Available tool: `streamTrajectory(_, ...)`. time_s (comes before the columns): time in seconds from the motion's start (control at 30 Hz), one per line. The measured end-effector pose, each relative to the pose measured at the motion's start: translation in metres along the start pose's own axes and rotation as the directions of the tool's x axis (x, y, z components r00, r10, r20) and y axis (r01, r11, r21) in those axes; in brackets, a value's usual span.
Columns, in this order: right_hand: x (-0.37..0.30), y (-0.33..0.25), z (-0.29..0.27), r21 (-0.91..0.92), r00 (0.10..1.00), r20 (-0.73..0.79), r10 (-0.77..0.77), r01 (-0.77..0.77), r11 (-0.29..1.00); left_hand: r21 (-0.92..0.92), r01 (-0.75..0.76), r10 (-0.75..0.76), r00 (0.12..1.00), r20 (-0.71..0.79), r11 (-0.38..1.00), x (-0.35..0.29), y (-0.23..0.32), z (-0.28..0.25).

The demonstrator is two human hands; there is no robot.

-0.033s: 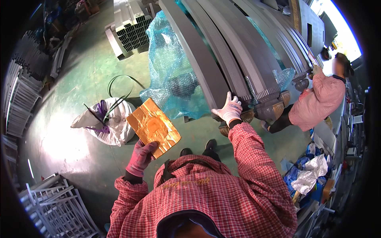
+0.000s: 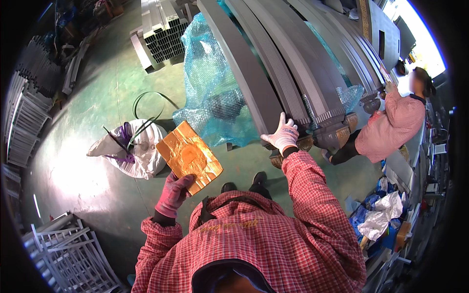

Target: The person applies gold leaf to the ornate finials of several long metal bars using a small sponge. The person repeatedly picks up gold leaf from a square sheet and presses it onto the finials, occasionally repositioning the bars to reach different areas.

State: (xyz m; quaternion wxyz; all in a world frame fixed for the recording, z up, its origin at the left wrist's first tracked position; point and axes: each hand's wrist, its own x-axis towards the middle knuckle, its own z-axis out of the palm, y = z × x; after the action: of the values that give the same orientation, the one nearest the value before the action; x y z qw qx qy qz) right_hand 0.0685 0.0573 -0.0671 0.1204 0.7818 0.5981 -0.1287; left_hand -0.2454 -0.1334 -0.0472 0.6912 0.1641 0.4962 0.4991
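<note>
My left hand (image 2: 173, 194), in a pink glove, grips a flat rectangular piece with a shiny, crinkled gold face (image 2: 188, 155) by its lower edge. The thumb lies on top, and the piece tilts up over the floor. With fingers spread, my right hand (image 2: 285, 135) in a whitish glove rests on the near end of a long dark grey metal profile (image 2: 251, 83). Beside it run a ribbed grey profile (image 2: 281, 88) and a wider one (image 2: 312, 83). Under their near ends show dark ornamental end pieces with gold patterning (image 2: 305, 143).
Blue bubble wrap (image 2: 210, 97) hangs left of the profiles. A white sack (image 2: 146, 163) with straps lies on the floor. Metal tubes (image 2: 163, 39) are stacked behind. Another person (image 2: 391, 122) stands at the right near crumpled wrapping (image 2: 383, 215). White metal frames (image 2: 73, 254) stand lower left.
</note>
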Motion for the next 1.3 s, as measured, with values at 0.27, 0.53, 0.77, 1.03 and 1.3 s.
streamTrajectory(0.27, 0.009, -0.016, 0.001, -0.118, 0.996, 0.051, 0.068, -0.061, 0.991, -0.013, -0.003, 0.002, 1.0, -0.026, 1.0, -0.005, -0.006, -0.016)
streamTrajectory(0.53, -0.021, -0.065, -0.005, -0.066, 0.996, 0.07, 0.055, -0.05, 0.997, 0.011, -0.042, 0.042, 0.999, 0.002, 0.999, -0.012, 0.001, -0.018)
streamTrajectory(0.77, -0.007, -0.094, 0.014, 0.262, 0.996, 0.072, 0.057, -0.074, 0.962, -0.031, -0.074, 0.072, 0.996, -0.049, 0.997, -0.02, -0.007, -0.024)
streamTrajectory(1.03, 0.003, -0.088, 0.028, 0.305, 0.995, -0.084, -0.062, 0.085, 0.949, -0.056, -0.044, 0.036, 0.989, -0.141, 0.997, -0.027, -0.017, -0.019)
streamTrajectory(1.3, 0.004, -0.087, 0.014, 0.27, 0.997, -0.03, -0.064, 0.07, 0.96, -0.096, -0.046, 0.026, 0.979, -0.2, 0.994, -0.019, -0.015, -0.004)
